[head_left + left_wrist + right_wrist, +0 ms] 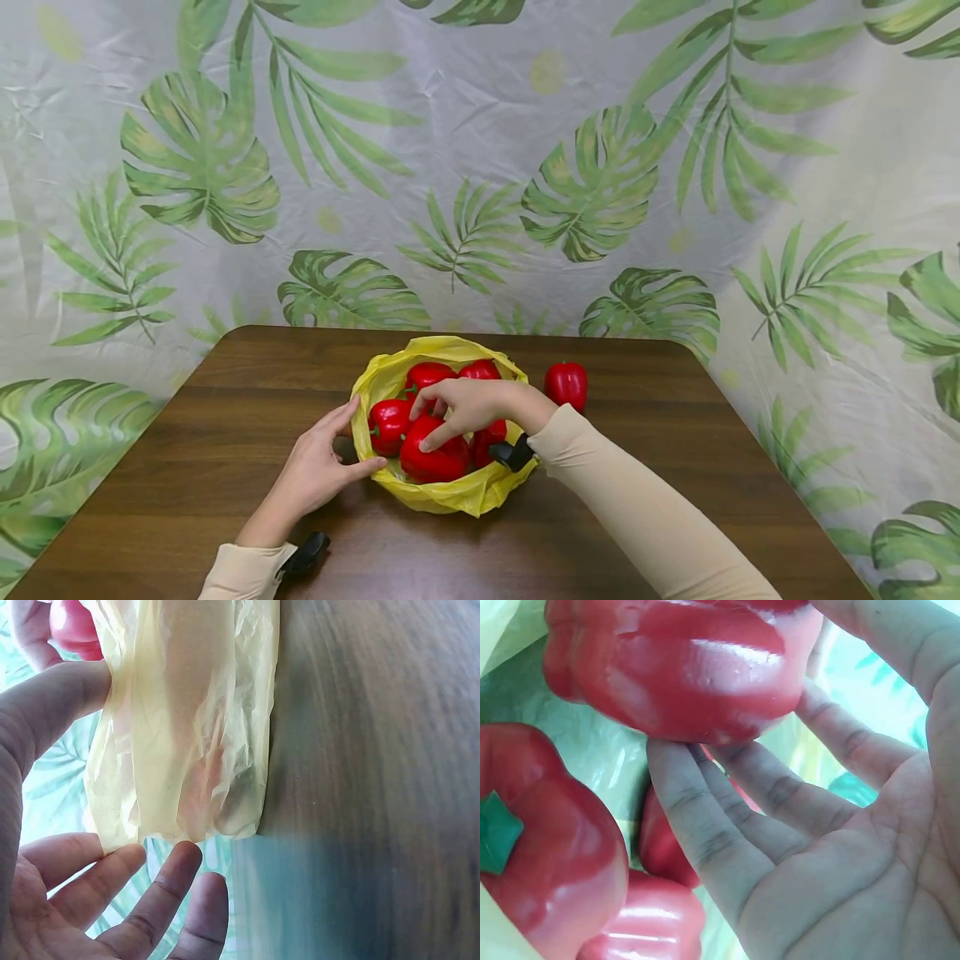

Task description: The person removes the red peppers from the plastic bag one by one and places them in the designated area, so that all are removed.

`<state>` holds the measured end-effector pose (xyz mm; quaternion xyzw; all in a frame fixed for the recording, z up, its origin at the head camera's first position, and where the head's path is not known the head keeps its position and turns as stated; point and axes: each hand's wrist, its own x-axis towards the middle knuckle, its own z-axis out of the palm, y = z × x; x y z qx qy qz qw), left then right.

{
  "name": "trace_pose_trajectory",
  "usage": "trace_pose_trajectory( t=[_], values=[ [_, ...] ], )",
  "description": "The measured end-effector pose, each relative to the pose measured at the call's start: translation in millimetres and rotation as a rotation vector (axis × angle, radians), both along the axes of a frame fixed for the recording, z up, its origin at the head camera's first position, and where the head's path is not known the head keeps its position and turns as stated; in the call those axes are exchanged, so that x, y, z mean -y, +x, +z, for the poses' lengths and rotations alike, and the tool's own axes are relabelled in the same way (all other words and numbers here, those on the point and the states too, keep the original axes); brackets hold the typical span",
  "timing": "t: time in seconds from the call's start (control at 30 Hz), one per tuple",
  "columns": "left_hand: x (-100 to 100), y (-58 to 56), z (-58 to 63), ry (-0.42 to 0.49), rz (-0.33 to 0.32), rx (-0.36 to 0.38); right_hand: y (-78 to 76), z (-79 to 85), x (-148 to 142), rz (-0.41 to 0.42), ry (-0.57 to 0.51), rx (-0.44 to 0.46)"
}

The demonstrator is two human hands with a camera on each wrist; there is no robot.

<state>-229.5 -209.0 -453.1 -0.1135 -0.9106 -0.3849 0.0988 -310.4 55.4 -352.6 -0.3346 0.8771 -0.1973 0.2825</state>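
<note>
A yellow plastic bag stands on the table with its mouth rolled wide, and several red bell peppers lie inside. Over the bag's mouth, my right hand grips the front bell pepper between thumb and fingers. The right wrist view shows this glossy pepper with the fingertips against its side; a pepper with a green stem lies beside it. My left hand holds the bag's left rim, thumb and fingers spread along it. Seen from the left wrist, the thumb hooks over the bag's edge.
One more red bell pepper sits on the table just right of the bag, beyond my right forearm. The brown wooden table ends at a leaf-patterned cloth hanging behind it.
</note>
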Motion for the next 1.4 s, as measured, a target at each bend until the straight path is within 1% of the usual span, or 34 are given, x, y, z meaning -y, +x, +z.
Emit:
trace_pose_trajectory(
  t=[0.13, 0.3, 0.47, 0.67, 0.87, 1.1, 1.23, 1.4],
  values=[
    [0, 0.2, -1.4, -0.002, -0.001, 0.004, -2.2, 2.5, -5, -0.010, -0.019, -0.025],
    [0, -0.2, -3.0, -0.007, -0.002, -0.001, -4.9, 5.7, -14, -0.011, -0.093, -0.030],
    [-1, -0.7, -1.5, -0.012, -0.001, -0.016, -7.7, 12.3, -25, -0.020, -0.133, -0.046],
    [0, -1.1, -0.3, -0.023, 0.000, -0.026, -12.7, 17.9, -45, -0.069, -0.193, -0.045],
    [0, -1.8, -0.8, -0.027, 0.000, -0.031, -20.1, 20.2, -66, -0.147, -0.303, -0.010],
    [0, -1.6, -1.4, -0.028, 0.002, -0.027, -25.8, 21.9, -83, -0.199, -0.354, -0.039],
    [0, -1.4, -1.3, -0.026, 0.002, -0.024, -25.6, 24.7, -90, -0.237, -0.369, -0.060],
    [0, -1.3, -1.6, -0.028, 0.002, -0.022, -27.5, 26.0, -102, -0.265, -0.384, -0.099]
  ],
)
